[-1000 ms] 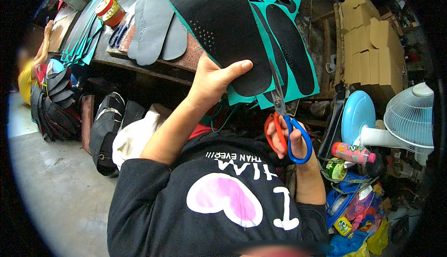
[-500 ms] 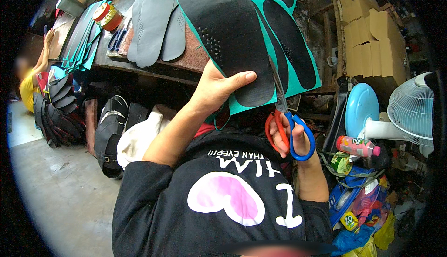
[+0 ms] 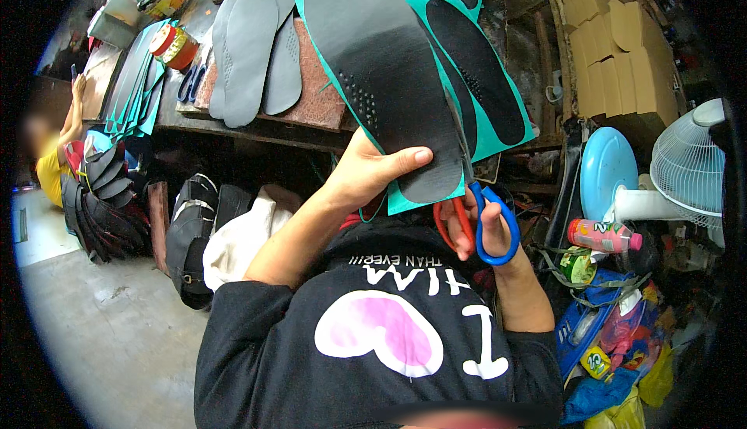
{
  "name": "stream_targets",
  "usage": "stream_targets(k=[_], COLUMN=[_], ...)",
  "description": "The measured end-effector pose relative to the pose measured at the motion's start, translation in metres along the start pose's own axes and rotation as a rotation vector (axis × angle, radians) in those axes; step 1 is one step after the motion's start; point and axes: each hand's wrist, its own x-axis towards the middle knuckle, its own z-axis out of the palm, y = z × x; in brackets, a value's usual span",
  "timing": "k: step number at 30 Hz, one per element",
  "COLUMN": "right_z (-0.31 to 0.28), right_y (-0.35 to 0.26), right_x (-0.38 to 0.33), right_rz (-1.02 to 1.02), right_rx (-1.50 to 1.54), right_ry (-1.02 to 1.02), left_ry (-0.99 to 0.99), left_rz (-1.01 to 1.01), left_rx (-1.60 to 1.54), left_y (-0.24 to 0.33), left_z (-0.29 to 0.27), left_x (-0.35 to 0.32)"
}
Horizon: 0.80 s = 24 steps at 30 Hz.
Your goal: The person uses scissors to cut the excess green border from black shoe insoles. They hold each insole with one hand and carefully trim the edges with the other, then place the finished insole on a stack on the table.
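Note:
My left hand (image 3: 369, 166) grips a black insole (image 3: 373, 48) stuck to teal sheet, the thumb on top and the fingers hidden beneath. Teal shows in a thin rim along its left side and bottom end. My right hand (image 3: 492, 231) is closed around scissors (image 3: 510, 231) with one red and one blue handle. Their blades run along the insole's right edge, partly hidden there. Just behind, a teal sheet (image 3: 490, 143) bears another black insole shape (image 3: 486, 79). Grey insoles (image 3: 245, 56) lie on the reddish board of the bench to the left.
A red-lidded jar (image 3: 173, 46) stands by fanned teal-edged sheets (image 3: 132, 79). Cardboard boxes (image 3: 622, 63) are stacked at right, near a white-caged fan (image 3: 689, 164) and a pink bottle (image 3: 599, 236). A person in yellow (image 3: 50, 168) sits far left, beside bundled black pieces (image 3: 101, 211).
The scissor handles have come closer together, and the blades have shifted slightly along the insole's right edge. The insole sits a little lower in view, still in my left hand.

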Motion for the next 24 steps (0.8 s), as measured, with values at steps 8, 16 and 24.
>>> stream_targets(k=[8,16,24], right_z=[0.002,-0.006,-0.006], right_y=[0.002,0.0,-0.004], right_x=[0.007,0.008,0.019], right_rz=[-0.086,-0.062,-0.116], right_rx=[0.001,-0.046,-0.006], right_ry=[0.056,0.002,0.119], left_ry=[-0.042,0.24,0.209], left_rz=[-0.087,0.153,0.184], left_rx=[0.034,-0.155,-0.011], left_y=[-0.002,0.018,-0.009], left_z=[0.002,-0.016,0.0], left_x=[-0.004,0.02,0.014])
